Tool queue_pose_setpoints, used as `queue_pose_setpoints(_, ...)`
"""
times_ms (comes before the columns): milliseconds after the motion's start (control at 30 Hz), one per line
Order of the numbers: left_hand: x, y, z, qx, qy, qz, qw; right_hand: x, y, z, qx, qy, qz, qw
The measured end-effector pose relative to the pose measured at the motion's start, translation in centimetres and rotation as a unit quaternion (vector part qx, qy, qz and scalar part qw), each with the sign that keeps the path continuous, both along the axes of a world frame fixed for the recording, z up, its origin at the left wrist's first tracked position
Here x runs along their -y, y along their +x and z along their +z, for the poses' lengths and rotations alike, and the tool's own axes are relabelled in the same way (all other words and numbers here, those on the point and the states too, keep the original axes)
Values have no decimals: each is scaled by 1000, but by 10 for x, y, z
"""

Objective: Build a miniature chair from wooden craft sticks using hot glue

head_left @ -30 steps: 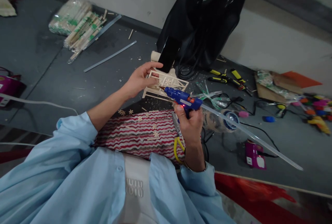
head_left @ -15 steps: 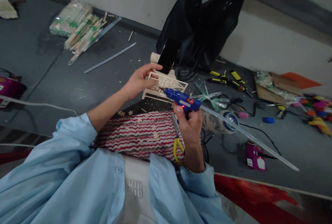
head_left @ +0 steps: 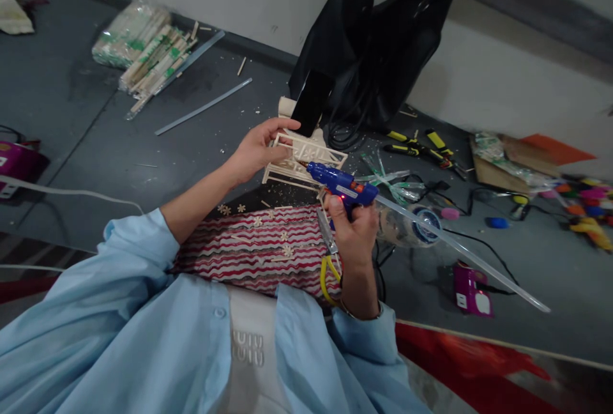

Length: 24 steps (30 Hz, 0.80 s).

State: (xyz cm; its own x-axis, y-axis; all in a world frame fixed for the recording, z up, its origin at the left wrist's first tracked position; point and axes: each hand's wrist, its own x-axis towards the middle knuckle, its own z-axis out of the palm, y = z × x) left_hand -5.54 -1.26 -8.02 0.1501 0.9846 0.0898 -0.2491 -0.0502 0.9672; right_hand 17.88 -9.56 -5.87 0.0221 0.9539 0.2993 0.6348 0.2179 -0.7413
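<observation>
My right hand [head_left: 353, 229] is wrapped round a blue hot glue gun [head_left: 342, 184], its small red light lit. A long clear glue stick [head_left: 460, 248] juts from the gun's back end. The nozzle points left at a small wooden-stick frame [head_left: 292, 179], close to its front side; whether it touches cannot be told. My left hand [head_left: 263, 149] grips the frame's left end between thumb and fingers. Behind the frame a dark phone [head_left: 312, 102] leans upright, near my left fingertips. Several small wooden flower shapes [head_left: 287, 251] lie on a red-and-white striped cloth [head_left: 211, 245] in front of me.
A black bag [head_left: 368, 50] stands against the wall. Yellow-and-black pliers [head_left: 416, 149] and a plastic bottle [head_left: 402, 225] lie to the right, with a purple power socket [head_left: 472, 289] nearer. Bagged wooden sticks [head_left: 156, 62] and a loose glue stick [head_left: 204, 107] are at the left.
My right hand has drawn the glue gun slightly right, its nozzle shifting along the frame. My left hand and the frame have hardly moved.
</observation>
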Motion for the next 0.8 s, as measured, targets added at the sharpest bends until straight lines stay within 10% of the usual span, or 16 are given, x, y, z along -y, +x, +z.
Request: queue_pose_setpoints(800,-2,0,0,13,-10,-4,1000,3,-8,3,35,53,-6,998)
